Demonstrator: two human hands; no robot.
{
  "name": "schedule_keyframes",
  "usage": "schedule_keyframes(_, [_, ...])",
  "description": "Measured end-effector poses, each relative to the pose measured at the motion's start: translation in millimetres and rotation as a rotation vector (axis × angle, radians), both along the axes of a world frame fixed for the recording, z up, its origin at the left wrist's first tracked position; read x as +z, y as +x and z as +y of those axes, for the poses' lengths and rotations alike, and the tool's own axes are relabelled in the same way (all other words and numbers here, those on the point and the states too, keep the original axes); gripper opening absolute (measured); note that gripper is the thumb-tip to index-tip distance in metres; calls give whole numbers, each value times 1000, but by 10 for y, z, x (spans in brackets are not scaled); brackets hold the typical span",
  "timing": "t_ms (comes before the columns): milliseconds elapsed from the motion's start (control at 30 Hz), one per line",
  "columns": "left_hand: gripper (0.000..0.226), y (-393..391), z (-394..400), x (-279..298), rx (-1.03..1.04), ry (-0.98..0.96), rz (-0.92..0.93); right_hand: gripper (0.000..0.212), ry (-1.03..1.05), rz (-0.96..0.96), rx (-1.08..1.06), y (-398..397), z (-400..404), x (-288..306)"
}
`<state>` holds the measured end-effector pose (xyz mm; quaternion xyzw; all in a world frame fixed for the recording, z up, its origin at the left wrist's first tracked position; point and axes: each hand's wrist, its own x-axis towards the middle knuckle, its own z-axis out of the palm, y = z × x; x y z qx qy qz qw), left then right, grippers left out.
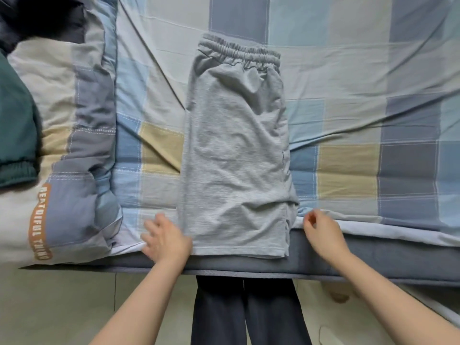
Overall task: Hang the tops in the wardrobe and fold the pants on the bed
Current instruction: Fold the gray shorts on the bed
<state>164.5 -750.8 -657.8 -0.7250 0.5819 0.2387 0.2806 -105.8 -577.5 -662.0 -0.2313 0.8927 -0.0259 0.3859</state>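
Grey shorts (236,155) lie folded lengthwise on the checked bed sheet (361,70), elastic waistband at the far end and hem hanging slightly over the near bed edge. My left hand (164,237) sits just left of the hem with fingers spread, its thumb side touching the fabric edge. My right hand (321,232) hovers just right of the hem, fingers loosely curled, holding nothing and apart from the shorts.
A folded quilt (79,145) with an orange label lies at the left, with a dark green garment (15,135) and a dark navy garment (42,18) on it. The grey mattress edge (373,255) runs across the front. My dark trouser legs (246,312) stand on a pale floor.
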Motion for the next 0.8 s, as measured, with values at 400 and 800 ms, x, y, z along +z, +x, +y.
schedule_keyframes(400, [29, -1672, 941, -130, -726, 331, 292, 11, -260, 62, 687, -322, -725, -219])
schedule_keyframes(800, [36, -1627, 1125, -203, -894, 538, 346, 16, -263, -427, -644, -823, -470, -353])
